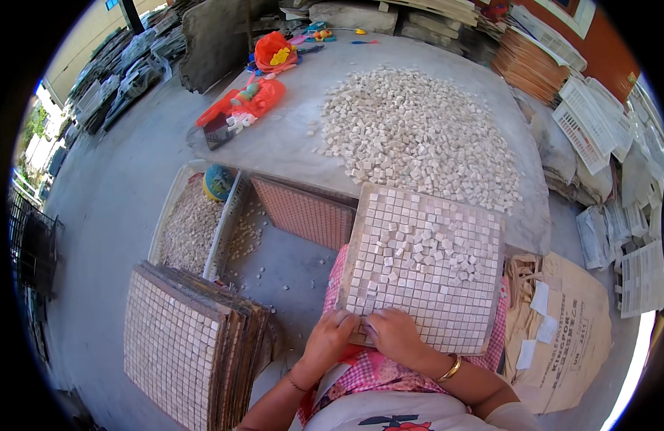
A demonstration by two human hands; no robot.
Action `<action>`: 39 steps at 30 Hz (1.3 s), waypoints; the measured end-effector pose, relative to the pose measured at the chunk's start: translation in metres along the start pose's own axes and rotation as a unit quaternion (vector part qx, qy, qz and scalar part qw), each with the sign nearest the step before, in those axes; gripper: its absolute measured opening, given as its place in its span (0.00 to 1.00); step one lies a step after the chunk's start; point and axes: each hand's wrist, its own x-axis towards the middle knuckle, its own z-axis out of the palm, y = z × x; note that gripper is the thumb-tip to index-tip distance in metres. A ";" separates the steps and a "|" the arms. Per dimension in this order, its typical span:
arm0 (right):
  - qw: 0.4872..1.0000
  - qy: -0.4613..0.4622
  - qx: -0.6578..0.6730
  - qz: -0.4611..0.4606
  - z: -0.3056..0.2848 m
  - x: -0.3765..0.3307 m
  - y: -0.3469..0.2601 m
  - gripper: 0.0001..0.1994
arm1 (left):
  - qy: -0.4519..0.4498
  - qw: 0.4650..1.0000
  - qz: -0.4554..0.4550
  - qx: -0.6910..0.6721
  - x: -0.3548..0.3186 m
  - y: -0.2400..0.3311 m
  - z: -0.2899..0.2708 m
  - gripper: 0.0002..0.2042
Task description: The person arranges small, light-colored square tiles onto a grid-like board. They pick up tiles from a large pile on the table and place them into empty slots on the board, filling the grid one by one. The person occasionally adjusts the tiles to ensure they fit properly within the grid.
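Observation:
A square tile tray (358, 230) lies across my lap, its grid of slots mostly filled with small pale stone tiles. More loose tiles (429, 249) are scattered on top of its upper middle. At the tray's near left corner my left hand (335, 335) has its fingers curled against the edge. Close beside it my right hand (395, 336) bends over the near edge with its fingers pinched together. Whatever lies between the fingers of either hand is hidden or too small to name. Beyond the tray, a broad heap of the same tiles (418, 129) covers the grey tabletop (303, 136).
Filled tile trays (175, 337) stand stacked on edge at the lower left. Behind them is a white crate (220, 230) of stone chips with a colourful ball (218, 182). A reddish grid panel (303, 212) leans at the table. Paper sacks (562, 330) lie right.

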 end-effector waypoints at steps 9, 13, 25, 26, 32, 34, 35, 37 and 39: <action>0.999 0.050 0.007 0.015 -0.010 0.005 0.009 0.07 | -0.009 0.998 0.017 0.057 -0.001 0.007 0.000 0.12; 0.993 0.113 -0.012 0.021 -0.024 0.021 0.014 0.07 | 0.023 0.999 0.004 0.035 -0.002 0.004 0.005 0.12; 0.987 0.139 0.057 0.051 -0.018 0.032 0.025 0.07 | 0.026 0.999 -0.012 0.046 0.001 0.007 0.006 0.09; 0.986 0.124 0.087 0.070 -0.020 0.029 0.024 0.07 | 0.019 0.999 -0.011 0.041 0.001 0.006 0.006 0.09; 0.979 0.056 0.173 0.096 -0.031 0.008 0.018 0.08 | 0.009 0.999 0.003 0.037 0.005 0.003 0.001 0.08; 0.976 0.037 0.189 0.098 -0.029 -0.001 0.014 0.07 | 0.029 0.999 0.003 0.016 0.007 0.000 -0.004 0.08; 0.980 0.035 0.176 0.082 -0.026 -0.006 0.014 0.07 | 0.041 0.999 -0.013 0.012 0.006 0.000 -0.009 0.09; 0.987 0.028 0.150 0.048 -0.018 -0.014 0.012 0.07 | 0.064 0.997 -0.046 0.004 0.002 0.001 -0.021 0.10; 0.989 0.025 0.137 0.050 -0.014 -0.015 0.005 0.07 | 0.048 0.998 -0.041 -0.005 -0.011 -0.002 -0.021 0.09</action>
